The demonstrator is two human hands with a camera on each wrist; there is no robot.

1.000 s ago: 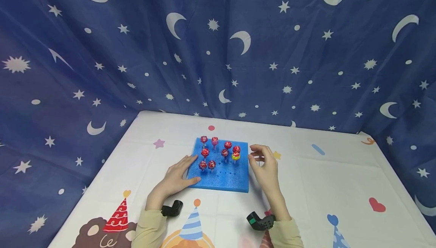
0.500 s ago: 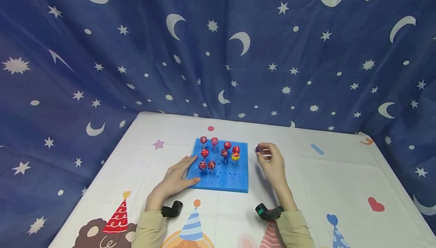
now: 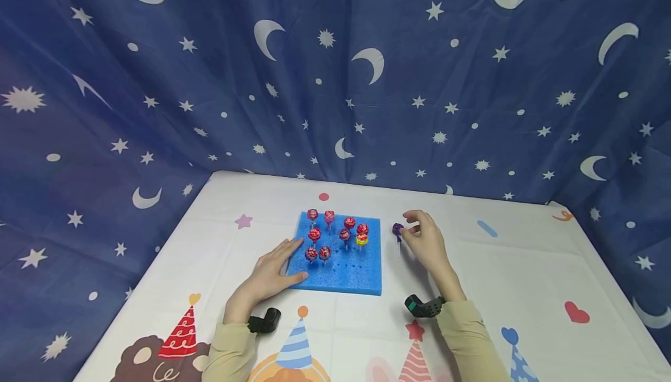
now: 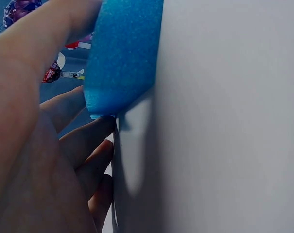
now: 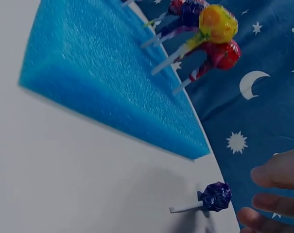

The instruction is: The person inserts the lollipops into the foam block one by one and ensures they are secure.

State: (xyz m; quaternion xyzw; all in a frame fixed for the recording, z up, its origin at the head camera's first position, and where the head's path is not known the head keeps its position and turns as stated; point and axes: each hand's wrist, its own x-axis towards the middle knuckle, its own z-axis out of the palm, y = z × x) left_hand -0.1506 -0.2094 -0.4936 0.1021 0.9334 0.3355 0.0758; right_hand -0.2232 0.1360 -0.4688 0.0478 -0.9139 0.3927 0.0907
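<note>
A purple-wrapped lollipop [image 3: 398, 229] lies on the white table, just right of a blue foam board [image 3: 346, 281]. My right hand [image 3: 427, 246] is beside it with the fingers loosely bent. In the right wrist view, a gap shows between the fingertips and the purple lollipop [image 5: 216, 196]. My left hand [image 3: 268, 272] rests at the board's left edge, fingers spread, thumb near the front corner. Several lollipops stand upright by their sticks in the board, mostly red-wrapped, among them a yellow one [image 3: 362, 240].
Small holes [image 3: 352, 266] dot the front right part of the board. The white tablecloth [image 3: 498, 277] has printed party hats and shapes. Behind the table hangs a dark blue curtain [image 3: 398, 126] with moons and stars.
My right hand has moved right, away from the board, and let go of the purple lollipop, which now lies on the table. My left hand has stayed in place.
</note>
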